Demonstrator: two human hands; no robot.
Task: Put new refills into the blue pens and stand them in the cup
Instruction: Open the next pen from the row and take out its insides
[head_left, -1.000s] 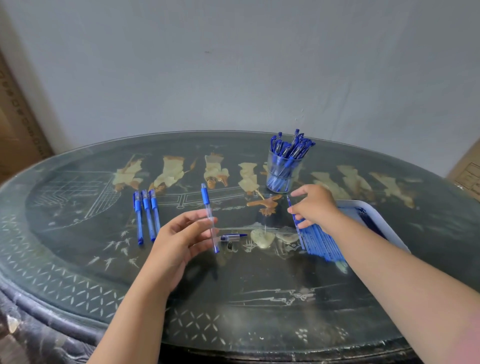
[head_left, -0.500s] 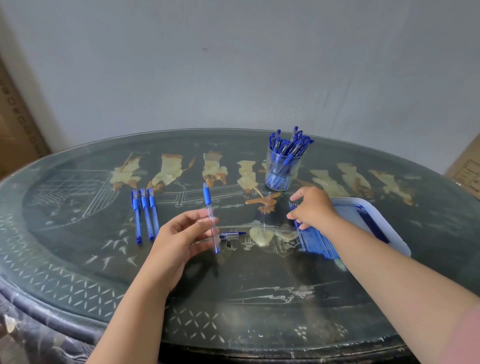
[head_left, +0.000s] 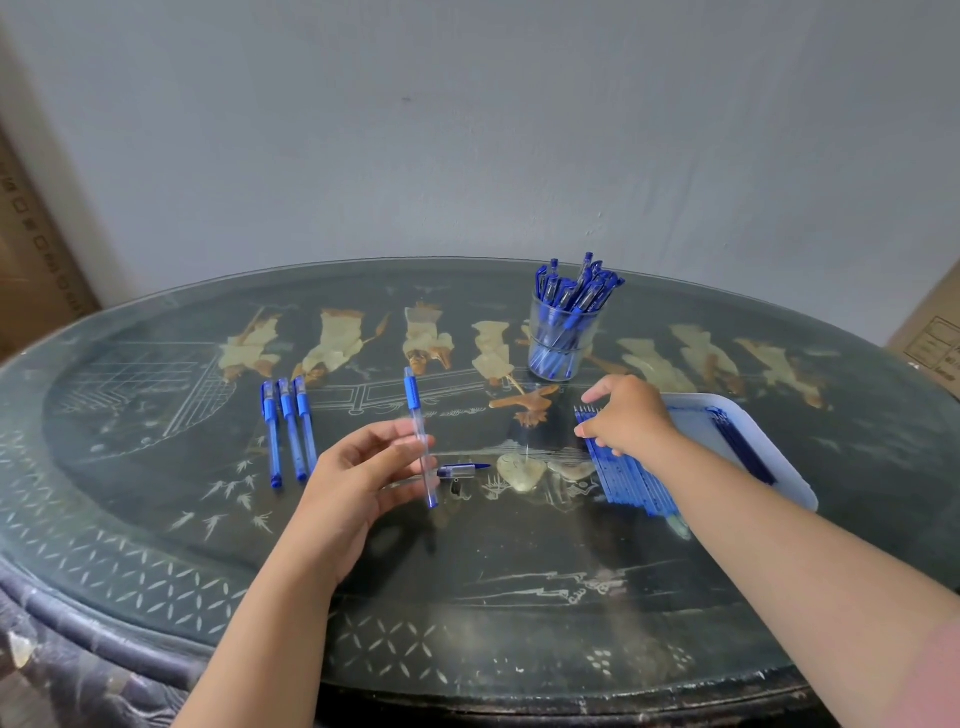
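In front of the cup (head_left: 561, 343) | refills (head_left: 623, 483) lie lengthwise under the right hand (head_left: 631, 415), fingers curled, grip unclear | left hand (head_left: 353, 478) pinches a pen (head_left: 415, 400).

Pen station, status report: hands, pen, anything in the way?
Left hand grips pen barrel. Right hand pinches refills by tray. Loose pen piece between hands; cup path open.

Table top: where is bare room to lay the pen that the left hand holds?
Bare: the table strip nearer than both hands, and the left end beyond the three pens. Crowded: the middle, where a small pen part lies between the left hand with its pen and the row of refills under the right hand; the tray and cup fill the right.
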